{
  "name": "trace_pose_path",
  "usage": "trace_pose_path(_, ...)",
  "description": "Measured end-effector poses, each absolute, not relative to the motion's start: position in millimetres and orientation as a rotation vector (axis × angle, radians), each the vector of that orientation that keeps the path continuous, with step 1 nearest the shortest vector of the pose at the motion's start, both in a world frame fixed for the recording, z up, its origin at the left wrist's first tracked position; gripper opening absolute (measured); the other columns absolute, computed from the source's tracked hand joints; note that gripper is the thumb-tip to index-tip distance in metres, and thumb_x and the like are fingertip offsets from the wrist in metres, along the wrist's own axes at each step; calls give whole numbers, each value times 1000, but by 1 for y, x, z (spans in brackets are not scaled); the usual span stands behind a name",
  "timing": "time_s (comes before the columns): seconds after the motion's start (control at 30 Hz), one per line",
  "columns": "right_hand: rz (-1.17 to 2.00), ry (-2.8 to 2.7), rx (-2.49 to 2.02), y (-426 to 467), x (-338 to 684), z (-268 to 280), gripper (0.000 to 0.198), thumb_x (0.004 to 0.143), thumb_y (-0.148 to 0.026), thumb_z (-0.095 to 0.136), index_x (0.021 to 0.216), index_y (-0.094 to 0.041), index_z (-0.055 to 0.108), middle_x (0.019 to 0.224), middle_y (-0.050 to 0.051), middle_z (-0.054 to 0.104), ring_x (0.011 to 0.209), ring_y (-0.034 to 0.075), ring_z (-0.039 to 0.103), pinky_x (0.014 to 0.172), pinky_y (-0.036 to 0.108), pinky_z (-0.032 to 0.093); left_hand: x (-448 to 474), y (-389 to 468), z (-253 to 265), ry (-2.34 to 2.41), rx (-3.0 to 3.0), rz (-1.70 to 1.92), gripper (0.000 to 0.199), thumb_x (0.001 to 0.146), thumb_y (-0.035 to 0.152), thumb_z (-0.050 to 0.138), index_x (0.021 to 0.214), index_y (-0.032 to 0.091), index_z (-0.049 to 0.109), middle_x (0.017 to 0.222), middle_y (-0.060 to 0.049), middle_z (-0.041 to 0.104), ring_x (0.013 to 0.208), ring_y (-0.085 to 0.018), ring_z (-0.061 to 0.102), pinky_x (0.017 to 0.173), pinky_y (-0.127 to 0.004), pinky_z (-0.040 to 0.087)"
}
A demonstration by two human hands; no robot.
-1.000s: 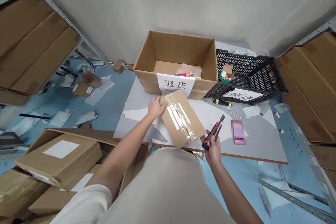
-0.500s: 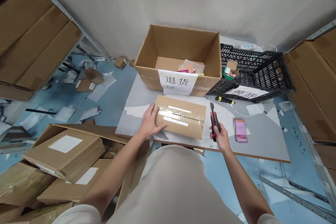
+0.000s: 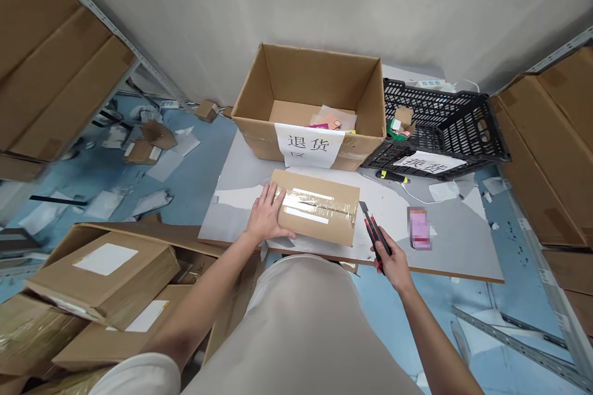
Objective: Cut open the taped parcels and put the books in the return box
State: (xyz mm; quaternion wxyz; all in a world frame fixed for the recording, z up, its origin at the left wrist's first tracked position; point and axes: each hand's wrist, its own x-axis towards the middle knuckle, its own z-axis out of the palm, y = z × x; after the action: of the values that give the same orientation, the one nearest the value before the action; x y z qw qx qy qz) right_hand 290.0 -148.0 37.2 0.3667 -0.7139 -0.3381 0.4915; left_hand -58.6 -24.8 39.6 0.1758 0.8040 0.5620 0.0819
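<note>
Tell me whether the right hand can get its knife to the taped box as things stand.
Probably yes. The right hand holds the utility knife with its blade beside the right end of the taped box, and nothing visible stands between. The left hand is out of the way at the opposite end.

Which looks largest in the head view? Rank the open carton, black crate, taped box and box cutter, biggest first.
1. Open carton
2. Black crate
3. Taped box
4. Box cutter, partly covered by the right hand
</note>
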Motion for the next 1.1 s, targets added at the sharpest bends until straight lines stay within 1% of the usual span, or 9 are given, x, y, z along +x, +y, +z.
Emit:
trace_pose_path(0.13,1278,-881,-1860,-153,293,39,73,75,-56,59,138,-24,41,73,0,62,37,9,48,31,24,40,-58,-25,39,1572,2261,297,130,34,72,73,142,16,28,151,-20,16,137,-44,8,108,-53,20)
trace_pose_path(0.3,1337,-938,-1880,-146,302,42,70,77,-55,57,137,-25,41,69,-2,59,36,8,48,30,22,38,-57,-24,39,1569,2280,284,132,33,72,73,142,15,27,151,-21,16,137,-45,7,107,-54,23)
trace_pose_path(0.47,1403,-1022,-1863,-130,315,51,68,76,-54,57,136,-24,44,63,-4,54,34,7,44,29,21,35,-52,-23,40,1644,2264,227,128,37,72,73,142,17,26,152,-18,16,137,-44,8,102,-52,34)
trace_pose_path(0.6,1403,-1102,-1914,-126,326,57,67,76,-55,56,135,-25,45,59,-5,51,31,7,41,27,20,33,-52,-26,41,1691,2297,158,124,43,73,68,143,16,24,152,-16,16,137,-43,10,96,-52,40)
trace_pose_path(0.7,1412,-1126,-1941,-123,328,59,66,77,-54,53,135,-24,45,58,-5,50,31,6,40,26,19,32,-52,-26,42,1688,2333,99,125,42,75,68,143,15,24,151,-16,18,136,-43,12,96,-51,41)
trace_pose_path(0.83,1411,-1115,-1908,-123,316,56,67,79,-54,52,138,-23,41,62,-4,52,35,7,43,30,21,37,-48,-25,42,1745,2320,73,126,41,76,67,143,13,26,151,-17,18,135,-43,14,96,-50,41)
trace_pose_path(0.93,1372,-1111,-1899,-139,304,53,69,79,-55,52,139,-23,38,64,-3,54,35,9,45,31,23,38,-46,-26,40,1785,2293,82,125,43,75,67,143,13,26,151,-17,19,134,-43,15,94,-50,42)
trace_pose_path(1.1,1394,-1120,-1922,-167,297,53,69,79,-54,52,138,-22,41,60,-3,54,35,11,47,31,25,40,-46,-28,36,1774,2288,130,125,41,74,68,142,13,27,151,-17,19,133,-44,17,96,-52,39)
